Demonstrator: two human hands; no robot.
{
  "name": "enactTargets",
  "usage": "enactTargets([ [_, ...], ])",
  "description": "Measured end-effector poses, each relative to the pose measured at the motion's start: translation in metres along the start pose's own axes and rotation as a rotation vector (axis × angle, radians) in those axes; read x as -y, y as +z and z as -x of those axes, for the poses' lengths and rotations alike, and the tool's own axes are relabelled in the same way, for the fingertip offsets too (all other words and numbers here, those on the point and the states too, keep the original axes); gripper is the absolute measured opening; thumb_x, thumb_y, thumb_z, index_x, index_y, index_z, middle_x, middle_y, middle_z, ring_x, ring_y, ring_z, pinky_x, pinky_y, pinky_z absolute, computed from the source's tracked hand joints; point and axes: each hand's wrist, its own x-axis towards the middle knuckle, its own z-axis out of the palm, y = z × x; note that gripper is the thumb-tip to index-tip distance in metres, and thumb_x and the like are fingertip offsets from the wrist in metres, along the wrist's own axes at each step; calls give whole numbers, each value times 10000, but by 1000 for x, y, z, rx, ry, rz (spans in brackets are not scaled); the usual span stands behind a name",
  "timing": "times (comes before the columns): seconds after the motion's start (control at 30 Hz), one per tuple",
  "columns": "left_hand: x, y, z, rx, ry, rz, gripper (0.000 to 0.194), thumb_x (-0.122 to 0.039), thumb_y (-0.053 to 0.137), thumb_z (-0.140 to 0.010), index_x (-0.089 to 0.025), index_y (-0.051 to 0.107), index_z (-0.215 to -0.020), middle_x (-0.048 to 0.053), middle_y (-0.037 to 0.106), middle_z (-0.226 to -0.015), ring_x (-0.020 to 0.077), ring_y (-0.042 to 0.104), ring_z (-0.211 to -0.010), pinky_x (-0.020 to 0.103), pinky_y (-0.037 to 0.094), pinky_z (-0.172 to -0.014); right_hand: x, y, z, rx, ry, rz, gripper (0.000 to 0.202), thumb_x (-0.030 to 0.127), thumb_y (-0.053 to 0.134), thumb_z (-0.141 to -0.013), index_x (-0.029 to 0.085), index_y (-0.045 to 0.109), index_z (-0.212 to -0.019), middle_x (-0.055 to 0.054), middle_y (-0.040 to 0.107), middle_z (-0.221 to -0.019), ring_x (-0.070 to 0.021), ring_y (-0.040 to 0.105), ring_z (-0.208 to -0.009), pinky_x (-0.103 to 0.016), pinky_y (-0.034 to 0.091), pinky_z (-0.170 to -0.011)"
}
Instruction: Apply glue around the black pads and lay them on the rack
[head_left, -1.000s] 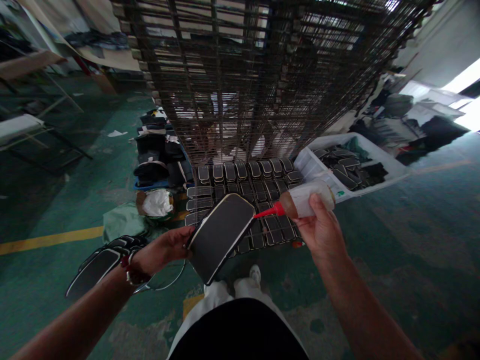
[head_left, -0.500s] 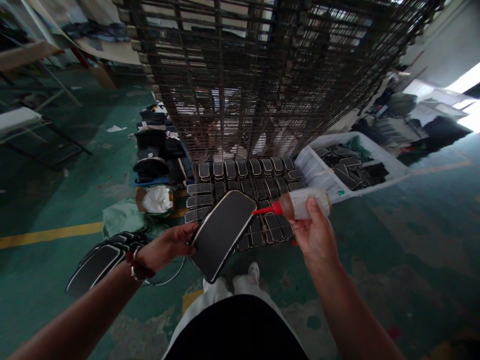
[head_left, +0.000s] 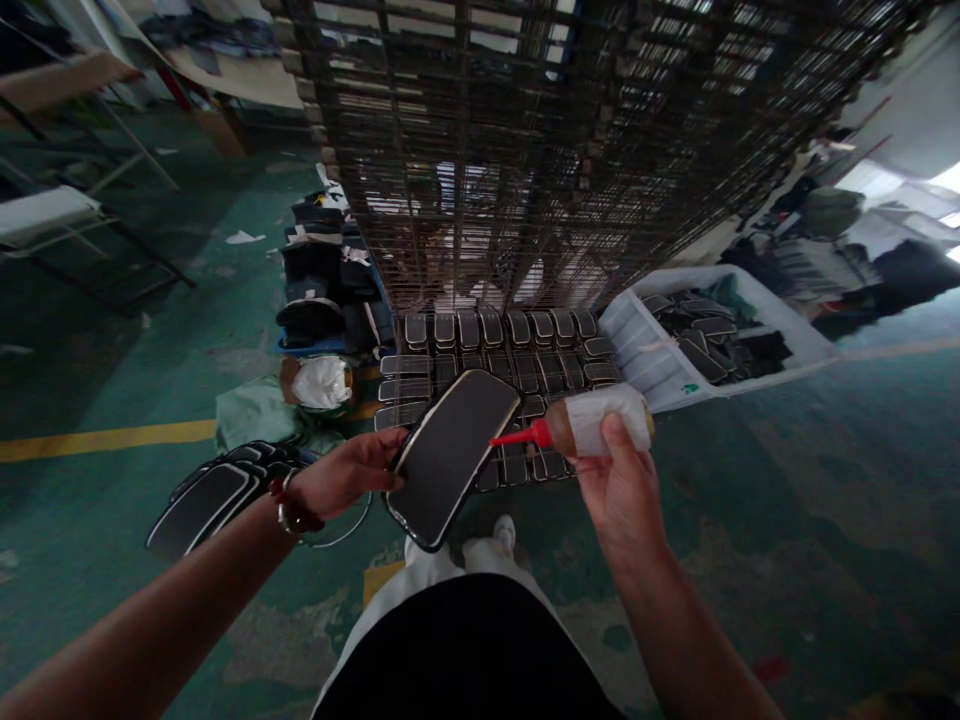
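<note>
My left hand (head_left: 364, 468) pinches the left edge of a dark, rounded rectangular panel (head_left: 454, 455) with a pale line along its border. The panel is tilted in front of me. In my right hand (head_left: 619, 480) lies a squeeze bottle (head_left: 581, 422) of brownish liquid, wrapped in white, its fingers closed round it. The bottle's red nozzle (head_left: 517, 436) points left, its tip at the panel's right edge; whether it touches cannot be told. Below and behind, rows of similar panels (head_left: 517, 330) lie on a low wire rack, partly hidden by the held panel.
Tall wire racks (head_left: 480, 150) rise straight ahead. A white bin (head_left: 622, 330) of dark pieces stands right. To the left are a stack of black pieces (head_left: 311, 270), an open bag (head_left: 322, 383) and a pile of bordered panels (head_left: 202, 500) near my left forearm.
The nozzle tip has moved down along the panel's right edge, toward me. My right hand has shifted slightly left and down with the bottle. The view has shifted a little.
</note>
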Motion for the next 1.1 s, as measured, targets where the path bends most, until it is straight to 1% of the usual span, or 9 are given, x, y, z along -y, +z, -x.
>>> enactTargets([
  [0.1,1,2,0,13,-8,37,409,-37,776,-660,-179,743,-1042,57,788,-952,166,728,-795,257,583,-736,-2,0,5,3,15,11,416,407,909,-667,231,737,-1002,4,760,-915,-165,721,-806,-278,625,-665],
  [0.2,0,5,0,11,-14,73,441,-25,770,-651,-165,732,-1067,65,789,-949,174,733,-797,275,592,-758,-4,0,9,6,18,21,406,413,921,-642,229,746,-959,7,762,-913,-161,723,-814,-279,632,-701],
  [0.37,-1,8,0,-24,-31,130,476,-14,751,-644,-148,713,-1099,93,788,-1018,200,743,-848,302,598,-784,-8,-1,14,17,23,44,371,400,916,-649,234,747,-933,3,762,-903,-163,722,-809,-281,631,-709],
  [0.5,0,10,-1,-49,-43,175,496,-15,752,-625,-141,700,-1102,100,789,-1024,213,748,-856,311,595,-773,-10,-4,18,71,-13,77,308,363,867,-726,244,735,-978,7,753,-901,-158,712,-808,-282,619,-724],
  [0.6,0,12,-1,-76,-58,189,491,-20,745,-619,-133,700,-1094,102,790,-997,211,748,-819,305,590,-740,-11,-6,21,128,-38,112,279,341,824,-782,263,718,-1029,15,747,-886,-155,708,-804,-300,611,-775],
  [0.67,-1,13,0,-93,-66,201,480,-22,737,-624,-130,704,-1091,100,791,-967,203,745,-784,297,585,-715,-12,-6,24,155,-37,135,294,345,811,-793,263,709,-1056,1,749,-904,-179,717,-845,-341,613,-818],
  [0.8,0,13,-2,-108,-75,224,463,-10,718,-628,-112,714,-1079,101,792,-908,185,731,-717,279,572,-680,-13,-7,28,198,-31,162,371,372,810,-774,245,696,-1104,-50,756,-1005,-237,721,-967,-404,610,-872],
  [0.97,2,12,-7,-138,-74,260,482,-25,711,-617,-95,712,-1095,106,792,-901,184,732,-712,274,572,-680,-13,-7,32,227,-55,150,408,349,836,-735,265,693,-1108,-48,746,-1064,-237,714,-1003,-432,580,-947],
  [1.1,2,11,-10,-195,-64,274,453,-29,701,-600,-93,716,-1049,94,790,-863,183,730,-685,268,578,-647,-12,-9,35,267,-71,143,444,362,842,-725,280,686,-1133,-54,739,-1056,-264,706,-1035,-473,579,-942],
])
